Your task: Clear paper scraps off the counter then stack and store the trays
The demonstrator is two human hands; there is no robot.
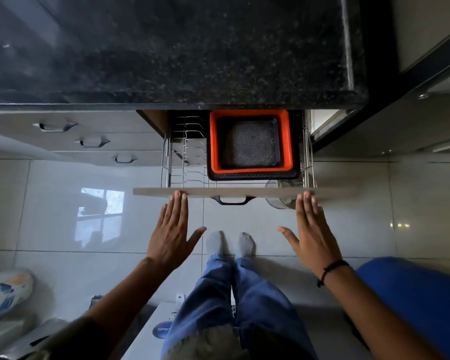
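Pressing flat on the drawer front (244, 191), your left hand (170, 237) and right hand (312, 237) have each grip released, fingers straight, grasping nothing. Just beyond your fingertips, the stacked trays (250, 141) lie inside the open wire drawer (307, 152), below the dark surface (166, 48).

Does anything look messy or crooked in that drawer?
Not really. The trays sit nested and straight in the open drawer, none tipped. Both hands, left hand and right hand, rest flat with fingertips on its front.
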